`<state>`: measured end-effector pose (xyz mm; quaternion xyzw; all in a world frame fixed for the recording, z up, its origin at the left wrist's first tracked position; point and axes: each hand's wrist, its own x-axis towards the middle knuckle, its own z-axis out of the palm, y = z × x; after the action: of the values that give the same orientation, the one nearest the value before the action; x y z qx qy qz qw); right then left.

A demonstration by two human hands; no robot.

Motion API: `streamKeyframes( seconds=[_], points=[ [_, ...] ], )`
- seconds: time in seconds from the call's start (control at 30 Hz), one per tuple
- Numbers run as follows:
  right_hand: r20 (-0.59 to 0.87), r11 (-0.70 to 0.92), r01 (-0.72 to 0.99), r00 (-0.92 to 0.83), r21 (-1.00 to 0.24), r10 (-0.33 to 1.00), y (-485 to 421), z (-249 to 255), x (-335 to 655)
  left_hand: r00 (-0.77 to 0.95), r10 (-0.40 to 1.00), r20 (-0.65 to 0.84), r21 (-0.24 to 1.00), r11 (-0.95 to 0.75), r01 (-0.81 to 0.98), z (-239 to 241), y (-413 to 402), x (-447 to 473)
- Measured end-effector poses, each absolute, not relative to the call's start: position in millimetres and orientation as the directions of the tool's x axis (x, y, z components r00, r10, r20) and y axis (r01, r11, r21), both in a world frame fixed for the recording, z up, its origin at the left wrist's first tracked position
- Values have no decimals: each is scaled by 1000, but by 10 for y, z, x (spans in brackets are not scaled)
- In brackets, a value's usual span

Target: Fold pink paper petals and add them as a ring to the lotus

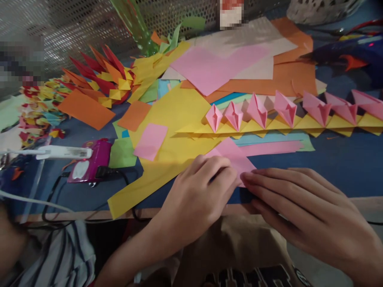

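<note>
A pink sheet of paper (pixel 239 158) lies flat at the table's front edge, partly covered by both hands. My left hand (pixel 199 195) is curled over its left side, fingers bent and closed on it. From the right, my right hand (pixel 302 199) reaches in with fingers together, the fingertips on the sheet's right corner. Its thumb is lower, partly in shadow. Just beyond, a zigzag-edged yellow paper strip (pixel 266 128) runs rightward with several folded pink paper pieces (pixel 256 109) standing along it. A narrow pink strip (pixel 272 148) lies beside the sheet.
Yellow paper (pixel 176 107), an orange rectangle (pixel 86 109) and a larger pink sheet (pixel 215 65) overlap behind. Red and orange folded papers (pixel 103 71) stand at the back left. A purple device (pixel 89 161) with cables sits left. Another person's striped sleeve (pixel 66 255) shows lower left.
</note>
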<state>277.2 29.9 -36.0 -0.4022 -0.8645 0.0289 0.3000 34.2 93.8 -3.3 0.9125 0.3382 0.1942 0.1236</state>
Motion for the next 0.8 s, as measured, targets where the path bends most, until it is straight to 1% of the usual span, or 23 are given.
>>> streamKeyframes(
  seconds=[0.23, 0.53, 0.8],
  points=[
    [463, 711, 645, -558, -280, 689, 248, -421, 2853, 683, 694, 226, 421, -702, 574, 15, 990, 417],
    [477, 677, 664, -506, -317, 719, 282, -374, 2784, 664, 722, 195, 480, -661, 577, 41, 1016, 441],
    [465, 642, 680, -467, -354, 752, 302, -356, 2754, 701, 691, 176, 491, -679, 547, 52, 1086, 446]
  ],
)
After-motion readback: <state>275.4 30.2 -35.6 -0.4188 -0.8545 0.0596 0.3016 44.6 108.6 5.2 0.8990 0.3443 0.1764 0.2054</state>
